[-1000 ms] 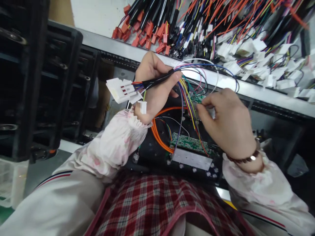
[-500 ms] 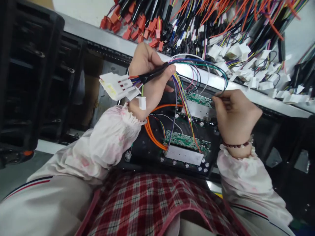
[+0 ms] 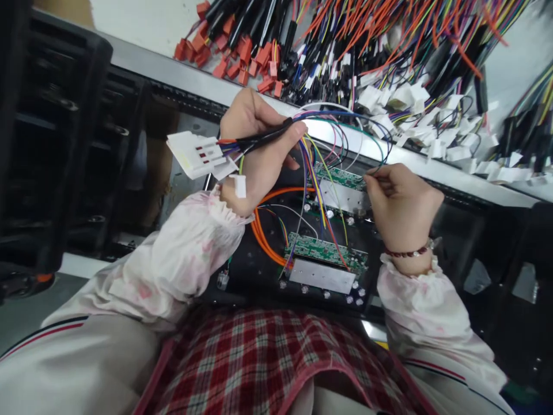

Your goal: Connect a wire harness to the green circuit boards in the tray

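Observation:
My left hand (image 3: 263, 138) is closed round the black-sleeved part of a wire harness (image 3: 265, 137). White plug connectors (image 3: 201, 155) on its near end stick out to the left, above my wrist. From the other end, loose coloured wires fan out to the right and hang down. My right hand (image 3: 400, 199) pinches the ends of dark blue and green wires (image 3: 384, 135) from this harness. Those fingertips are by the right end of the upper green circuit board (image 3: 341, 176). A lower circuit board (image 3: 326, 251) with a silver metal plate (image 3: 322, 276) lies beneath the hanging wires.
Orange wires (image 3: 261, 233) loop at the left of the boards, inside a black housing (image 3: 254, 276). Bundles of harnesses with red connectors (image 3: 246, 52) and white connectors (image 3: 458, 132) lie beyond a metal rail (image 3: 173, 69). Black racks (image 3: 64, 127) stand at the left.
My right hand has shifted slightly left with the wire ends. My left hand still grips the harness, its connectors a little further left. A yellow-green wire now hangs apart from the others.

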Demonstrator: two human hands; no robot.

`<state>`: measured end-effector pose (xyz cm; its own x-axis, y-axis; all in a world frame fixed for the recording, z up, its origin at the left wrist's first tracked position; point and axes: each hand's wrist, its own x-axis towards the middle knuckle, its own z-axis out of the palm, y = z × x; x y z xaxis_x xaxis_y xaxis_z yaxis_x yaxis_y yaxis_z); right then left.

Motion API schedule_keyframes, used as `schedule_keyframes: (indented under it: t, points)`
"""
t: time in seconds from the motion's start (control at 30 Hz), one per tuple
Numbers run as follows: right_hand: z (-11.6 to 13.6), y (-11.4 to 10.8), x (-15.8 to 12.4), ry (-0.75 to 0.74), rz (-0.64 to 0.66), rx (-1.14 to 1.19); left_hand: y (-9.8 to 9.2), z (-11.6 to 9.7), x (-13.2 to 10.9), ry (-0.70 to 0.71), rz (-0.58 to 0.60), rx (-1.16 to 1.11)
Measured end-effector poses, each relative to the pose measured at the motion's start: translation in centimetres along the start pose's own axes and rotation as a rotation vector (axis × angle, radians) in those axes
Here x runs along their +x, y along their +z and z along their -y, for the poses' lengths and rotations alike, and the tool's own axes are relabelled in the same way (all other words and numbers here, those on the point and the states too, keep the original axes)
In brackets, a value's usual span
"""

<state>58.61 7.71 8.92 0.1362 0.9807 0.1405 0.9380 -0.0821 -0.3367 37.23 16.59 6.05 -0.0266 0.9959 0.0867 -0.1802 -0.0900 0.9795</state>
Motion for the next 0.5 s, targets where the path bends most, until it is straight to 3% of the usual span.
schedule_keyframes:
  t: [0.13,0.23,0.33,0.4,0.5]
  points:
    - [0.8,-1.7,-1.0,0.028,-0.004,-0.071,-0.2,0.3,0.2,0.078,0.007,-0.004]
    - [2.1,-3.1,-4.1,0.018,-0.041,-0.139,-0.2,0.4,0.1,0.049,-0.009,-0.006]
    - [3.2,-3.3,-7.2,-0.032,0.154,-0.084,-0.2,0.3,0.1,0.024,0.007,-0.033]
    - [3.6,-3.3,-7.7,-0.038,0.213,-0.017,-0.2,0.3,0.2,0.009,0.012,-0.064]
    - [3.2,-3.7,-6.0,-0.019,0.027,0.057,-0.1,0.4,0.3,-0.01,0.0,-0.08]
